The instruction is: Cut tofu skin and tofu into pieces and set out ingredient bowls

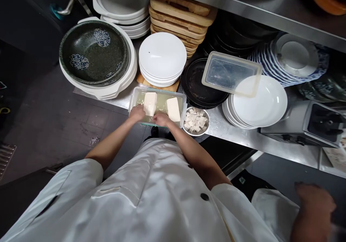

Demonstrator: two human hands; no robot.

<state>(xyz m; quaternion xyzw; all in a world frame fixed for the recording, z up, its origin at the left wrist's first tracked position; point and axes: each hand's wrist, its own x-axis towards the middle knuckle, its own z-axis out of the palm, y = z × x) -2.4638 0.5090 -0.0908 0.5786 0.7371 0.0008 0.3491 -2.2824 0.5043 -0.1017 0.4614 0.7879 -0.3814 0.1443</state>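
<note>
Tofu blocks (150, 104), two pale ones set apart from each other, lie in cloudy liquid inside a clear plastic tub (132, 99) at the front edge of a steel bench (216, 126), as the head view shows. The person's hands are apart, both reaching into the tub. At its left end, the left hand (137, 113) is beside the nearer part of the left block, its fingertips out of sight; whether it grips the block cannot be told. The right hand (161, 119) is curled at the tub's near side, between the two blocks, and whether it holds anything is likewise unclear.

Just right of the tub is a round bowl (208, 123) filled with tofu cubes (196, 120). Behind the tub, a stack of white plates (162, 54) sits on a wooden board (174, 87); to the tub's left rear, a dark speckled bowl (89, 49) with blue-and-white medallions rests on white dishes (119, 91). Right-rear of the tub is a black pan (193, 81), and further right a translucent lid (229, 72) lies partly over white dinner plates (266, 105). Well right of the tub, nearer the camera, a co-worker's hand (315, 200) is blurred.
</note>
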